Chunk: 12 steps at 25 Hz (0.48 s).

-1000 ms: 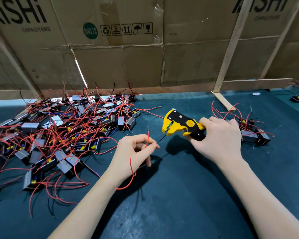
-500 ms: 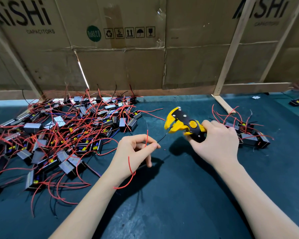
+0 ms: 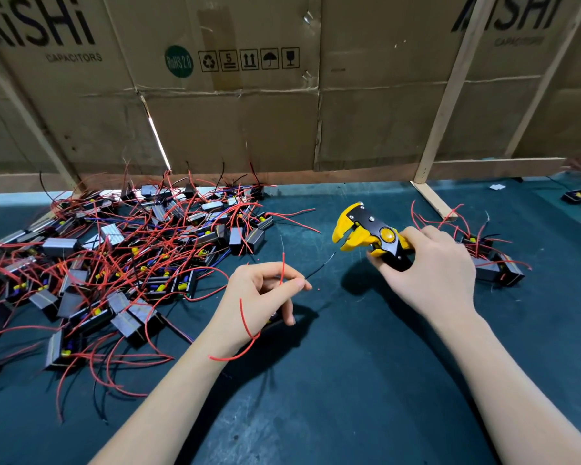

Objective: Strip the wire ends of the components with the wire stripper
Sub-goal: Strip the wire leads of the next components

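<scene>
Left hand pinches a thin black wire between thumb and forefinger, a red wire standing up from the same pinch, its tip bare. Right hand is wrapped round the handles of the yellow wire stripper, whose jaws gape just right of the black wire's tip, not touching it. My read: that limp, fine end could miss the jaws, or seat too deep and lose too much insulation. Unstripped components sprawl left of the stripper on the tabletop; a small finished-looking cluster sits right of it. No containers here, only cardboard panels behind.
</scene>
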Tool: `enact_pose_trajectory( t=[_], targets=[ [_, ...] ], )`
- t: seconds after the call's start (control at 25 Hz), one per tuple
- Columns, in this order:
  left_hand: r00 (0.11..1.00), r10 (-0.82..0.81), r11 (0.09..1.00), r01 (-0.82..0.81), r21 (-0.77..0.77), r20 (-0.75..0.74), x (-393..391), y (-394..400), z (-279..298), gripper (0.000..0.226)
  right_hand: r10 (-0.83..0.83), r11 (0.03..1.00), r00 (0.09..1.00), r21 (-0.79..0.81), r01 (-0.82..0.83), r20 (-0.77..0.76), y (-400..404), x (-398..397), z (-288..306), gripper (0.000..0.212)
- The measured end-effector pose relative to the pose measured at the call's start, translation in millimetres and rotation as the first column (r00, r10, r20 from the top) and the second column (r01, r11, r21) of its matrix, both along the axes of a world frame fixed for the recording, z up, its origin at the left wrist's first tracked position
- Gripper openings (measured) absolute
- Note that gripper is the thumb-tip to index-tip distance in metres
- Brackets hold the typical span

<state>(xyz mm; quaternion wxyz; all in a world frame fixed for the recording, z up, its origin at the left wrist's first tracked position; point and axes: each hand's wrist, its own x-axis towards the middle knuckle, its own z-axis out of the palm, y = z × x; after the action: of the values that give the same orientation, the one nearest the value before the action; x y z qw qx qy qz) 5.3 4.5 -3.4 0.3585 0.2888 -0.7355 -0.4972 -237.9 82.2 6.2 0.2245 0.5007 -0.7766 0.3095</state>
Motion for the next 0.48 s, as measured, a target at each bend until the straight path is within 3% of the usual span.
enact_pose_trajectory(
  t=[0.2,0.48],
  targets=[
    [1.000,0.010,1.000,-0.010,0.005,0.030,-0.2,-0.6,-1.9,0.021,0.120,0.991,0.987,0.071,-0.112,-0.108,2.3,3.1,2.7,0.040],
    [0.999,0.011,1.000,-0.011,-0.003,0.031,-0.4,0.9,-1.4,0.016,0.105,0.986,0.984,0.144,-0.085,-0.143,4.2,2.1,6.4,0.040]
  ],
)
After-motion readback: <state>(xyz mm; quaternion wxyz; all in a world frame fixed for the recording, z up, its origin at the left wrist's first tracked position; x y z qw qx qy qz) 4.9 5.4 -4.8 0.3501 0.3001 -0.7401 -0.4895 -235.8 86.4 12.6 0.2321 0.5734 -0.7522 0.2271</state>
